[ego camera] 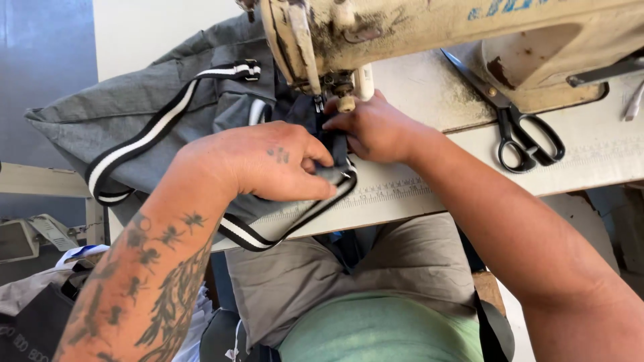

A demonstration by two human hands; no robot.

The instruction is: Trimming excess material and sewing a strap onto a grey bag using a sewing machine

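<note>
My left hand [258,161] pinches a black strap with white stripes [144,137] together with a dark fabric edge, just in front of the needle of a worn cream sewing machine [402,27]. My right hand [372,127] presses the same dark fabric down right beside the presser foot [329,87]. The strap loops over a large grey fabric piece [94,114] that hangs off the table's left side. The needle point is hidden behind my fingers.
Black-handled scissors [523,134] lie on the white table [590,161] to the right of the machine. Grey cloth [376,268] drapes over my lap. More bags and fabric [33,308] are piled at the lower left.
</note>
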